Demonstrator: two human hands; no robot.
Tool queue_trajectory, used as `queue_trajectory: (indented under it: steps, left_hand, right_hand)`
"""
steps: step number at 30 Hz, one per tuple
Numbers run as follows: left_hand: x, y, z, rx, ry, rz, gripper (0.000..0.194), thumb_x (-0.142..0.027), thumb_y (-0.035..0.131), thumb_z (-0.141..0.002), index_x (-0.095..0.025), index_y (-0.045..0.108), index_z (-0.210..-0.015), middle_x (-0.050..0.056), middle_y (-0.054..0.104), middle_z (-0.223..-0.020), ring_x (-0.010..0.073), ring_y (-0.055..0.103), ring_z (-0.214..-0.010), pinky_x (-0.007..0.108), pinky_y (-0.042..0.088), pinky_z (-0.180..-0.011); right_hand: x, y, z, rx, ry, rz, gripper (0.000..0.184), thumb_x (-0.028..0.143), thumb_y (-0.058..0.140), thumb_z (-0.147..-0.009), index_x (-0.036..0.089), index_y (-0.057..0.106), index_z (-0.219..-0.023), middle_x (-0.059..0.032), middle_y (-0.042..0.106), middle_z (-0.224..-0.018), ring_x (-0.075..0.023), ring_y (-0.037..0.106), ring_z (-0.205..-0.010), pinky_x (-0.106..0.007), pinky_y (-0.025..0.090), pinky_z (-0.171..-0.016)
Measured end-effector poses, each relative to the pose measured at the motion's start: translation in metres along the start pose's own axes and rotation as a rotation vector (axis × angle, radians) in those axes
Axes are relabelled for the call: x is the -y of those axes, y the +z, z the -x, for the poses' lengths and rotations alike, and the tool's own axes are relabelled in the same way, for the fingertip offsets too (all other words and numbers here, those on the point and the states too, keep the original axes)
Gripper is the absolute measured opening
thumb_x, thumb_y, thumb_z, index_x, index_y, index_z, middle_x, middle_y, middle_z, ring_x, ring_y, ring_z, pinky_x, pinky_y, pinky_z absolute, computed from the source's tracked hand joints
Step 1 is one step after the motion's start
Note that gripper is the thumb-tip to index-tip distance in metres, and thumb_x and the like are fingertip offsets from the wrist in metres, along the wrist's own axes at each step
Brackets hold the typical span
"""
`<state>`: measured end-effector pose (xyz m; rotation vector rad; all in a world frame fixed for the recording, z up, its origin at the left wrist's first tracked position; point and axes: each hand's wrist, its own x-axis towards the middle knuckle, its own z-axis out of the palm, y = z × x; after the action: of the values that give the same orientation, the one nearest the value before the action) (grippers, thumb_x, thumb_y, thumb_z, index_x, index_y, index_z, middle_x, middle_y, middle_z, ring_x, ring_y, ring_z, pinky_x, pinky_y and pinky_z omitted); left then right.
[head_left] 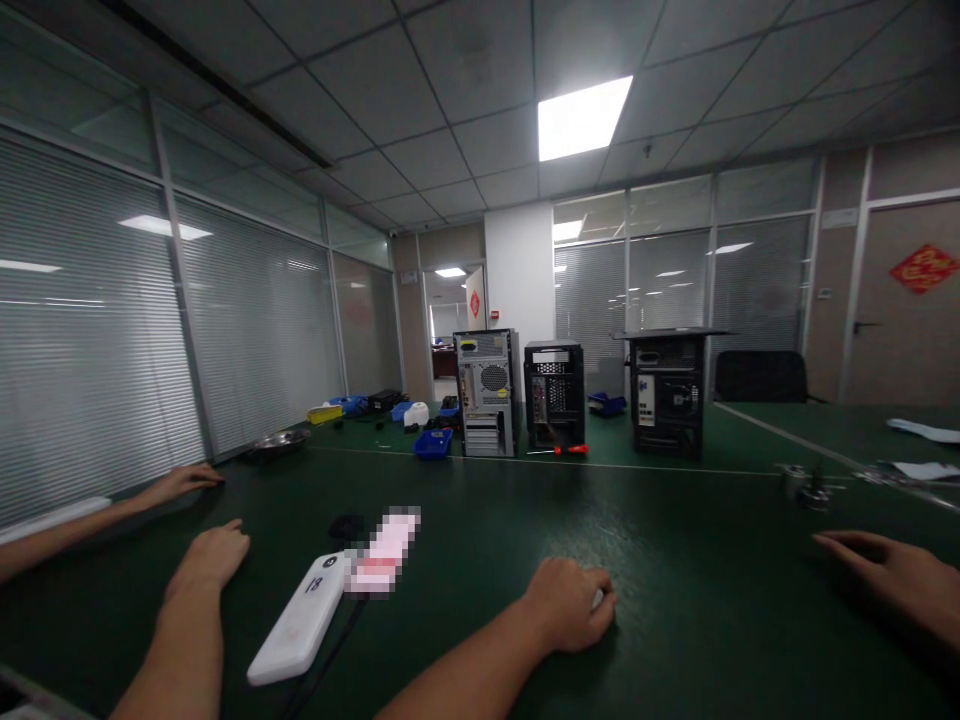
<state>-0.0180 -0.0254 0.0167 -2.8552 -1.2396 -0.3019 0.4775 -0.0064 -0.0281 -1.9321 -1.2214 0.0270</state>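
My left hand point(212, 556) rests on the green table with its fingers curled in, and nothing shows in them. To its right lies a white power bank point(298, 620) marked 18, a dark cable point(339, 640) running beside it. A pixelated pink-and-white item point(386, 550) touches its far end, near a small black object point(346, 526). My right hand point(570, 603) is closed on the tabletop, right of the power bank. A small pale bit shows at its fingers; I cannot tell what it is.
Three computer cases point(485, 395) stand across the table, with a red-handled screwdriver point(571, 450) before the middle one. Blue bins point(433, 444) and a metal bowl point(279, 441) lie left. Other people's hands rest at far left point(184, 483) and right point(896, 575), near small metal items point(814, 492).
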Motion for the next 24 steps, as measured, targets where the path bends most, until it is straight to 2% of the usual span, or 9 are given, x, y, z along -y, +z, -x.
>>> queue_trajectory:
  steps: [3,6,9,13,19,24]
  left_hand:
    - [-0.001,-0.001,-0.001,-0.007,0.001,-0.002,0.038,-0.046,0.038,-0.097,-0.026,0.068,-0.110,0.009,0.075,-0.095,0.0286,0.070,-0.087,0.039,0.054,-0.078]
    - [-0.001,-0.002,-0.001,-0.013,0.010,0.002,0.036,-0.045,0.038,-0.097,-0.027,0.067,-0.108,0.008,0.075,-0.091,0.0279,0.070,-0.085,0.039,0.054,-0.078]
    - [-0.001,-0.001,-0.002,-0.023,0.012,0.011,0.035,-0.045,0.038,-0.098,-0.028,0.067,-0.108,0.006,0.074,-0.090,0.0263,0.070,-0.085,0.038,0.053,-0.079]
    - [0.000,0.000,-0.003,-0.023,0.019,0.022,0.035,-0.045,0.038,-0.098,-0.028,0.067,-0.107,0.005,0.073,-0.087,0.0255,0.069,-0.083,0.037,0.052,-0.079]
    - [0.001,0.001,-0.004,-0.021,0.032,0.010,0.036,-0.045,0.037,-0.099,-0.028,0.067,-0.107,0.005,0.073,-0.087,0.0253,0.068,-0.081,0.036,0.052,-0.078]
    - [0.000,0.000,-0.006,-0.004,0.023,-0.002,0.036,-0.045,0.037,-0.098,-0.027,0.067,-0.108,0.006,0.073,-0.087,0.0247,0.069,-0.083,0.034,0.051,-0.077]
  right_hand:
    - [0.012,-0.013,0.005,0.173,0.087,-0.009,0.050,0.058,0.061,-0.075,0.020,0.079,-0.102,-0.0247,0.072,-0.107,-0.0342,0.069,-0.084,-0.046,0.049,-0.075]
    - [0.025,-0.019,0.014,0.158,0.040,0.008,0.054,0.056,0.053,-0.082,0.017,0.076,-0.110,-0.0238,0.071,-0.111,-0.0373,0.067,-0.095,-0.046,0.048,-0.078]
    - [0.034,-0.022,0.022,0.142,-0.018,0.002,0.053,0.055,0.049,-0.085,0.017,0.075,-0.112,-0.0217,0.072,-0.109,-0.0368,0.067,-0.097,-0.044,0.048,-0.079]
    - [0.038,-0.024,0.025,0.121,-0.019,0.007,0.049,0.053,0.052,-0.084,0.017,0.075,-0.109,-0.0179,0.073,-0.107,-0.0357,0.068,-0.097,-0.043,0.048,-0.081]
    - [0.025,-0.022,0.017,0.092,-0.029,0.048,0.055,0.057,0.050,-0.085,0.015,0.073,-0.112,-0.0171,0.074,-0.107,-0.0345,0.067,-0.097,-0.041,0.048,-0.080]
    - [0.016,-0.017,0.008,0.150,-0.007,0.066,0.053,0.058,0.054,-0.080,0.017,0.075,-0.105,-0.0153,0.076,-0.100,-0.0335,0.069,-0.091,-0.041,0.049,-0.077]
